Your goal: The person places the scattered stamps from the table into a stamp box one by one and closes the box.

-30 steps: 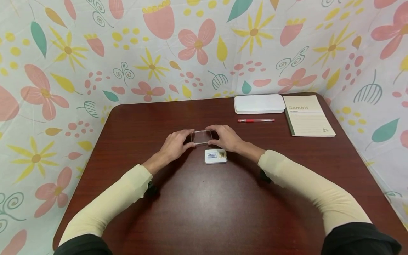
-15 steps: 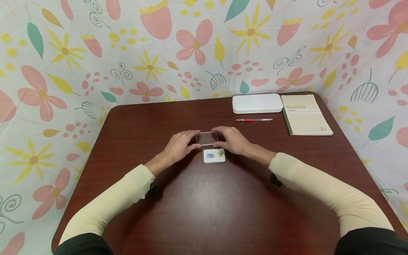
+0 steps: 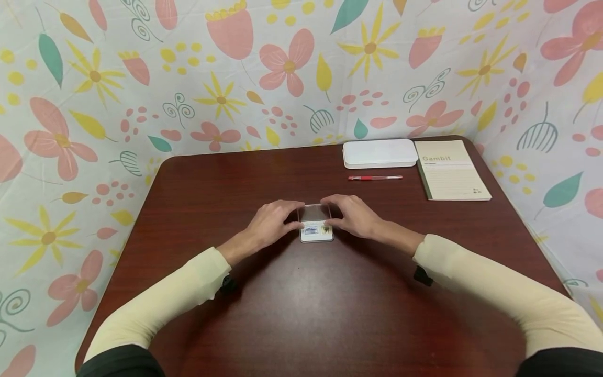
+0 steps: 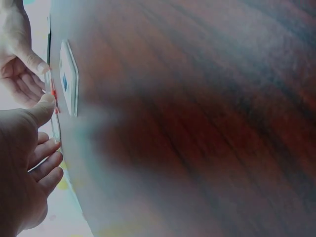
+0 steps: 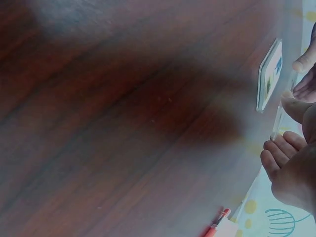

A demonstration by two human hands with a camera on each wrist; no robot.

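A clear, rectangular plastic cover is held level between both hands. My left hand pinches its left end, thumb on the near edge and fingers on the far edge. On the opposite end my right hand grips it the same way. Below lies a small flat case with a white insert bearing a blue picture and a gold patch. The cover's near edge overlaps the case's far part in the head view. Both wrist views show a gap between the cover and the case.
The dark reddish-brown table has rounded corners. At its back right are a white box, a red pen and a cream notebook marked Gambit. A flowered cloth hangs behind and at the sides.
Both hands have moved the clear cover right and then nearer to me, from behind the small case to partly over it. The case stays where it was on the table.
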